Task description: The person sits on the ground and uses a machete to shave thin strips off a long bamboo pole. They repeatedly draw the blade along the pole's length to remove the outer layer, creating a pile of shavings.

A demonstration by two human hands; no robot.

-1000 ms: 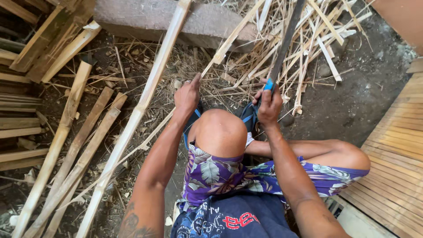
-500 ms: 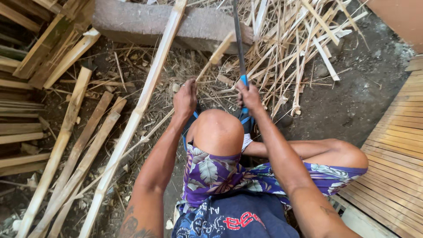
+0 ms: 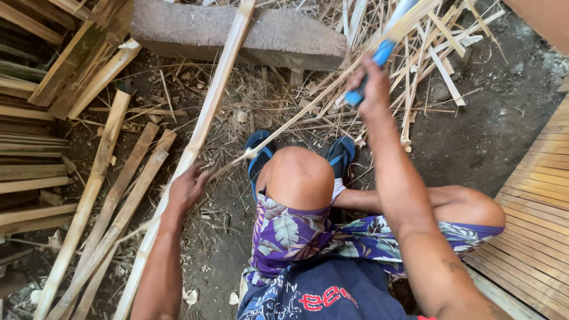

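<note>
My left hand (image 3: 188, 188) grips the near end of a thin bamboo strip (image 3: 296, 118) that runs up and to the right, across the scraps. My right hand (image 3: 373, 89) is raised and closed around the blue handle of a knife (image 3: 379, 56), whose blade leaves the top of the view next to the strip. My bent knee (image 3: 299, 172) is between the two arms, with blue sandals (image 3: 341, 154) on the dirt just beyond it.
A long split bamboo pole (image 3: 201, 127) lies diagonally beside my left hand. More split bamboo slats (image 3: 112, 195) lie at the left, a stone block (image 3: 237, 32) at the top, a heap of thin offcuts (image 3: 427, 53) at upper right, a slatted bamboo panel (image 3: 539, 195) at right.
My left hand has drawn back down and left along the strip. My right hand has swung up and to the right with the knife, away from the knee.
</note>
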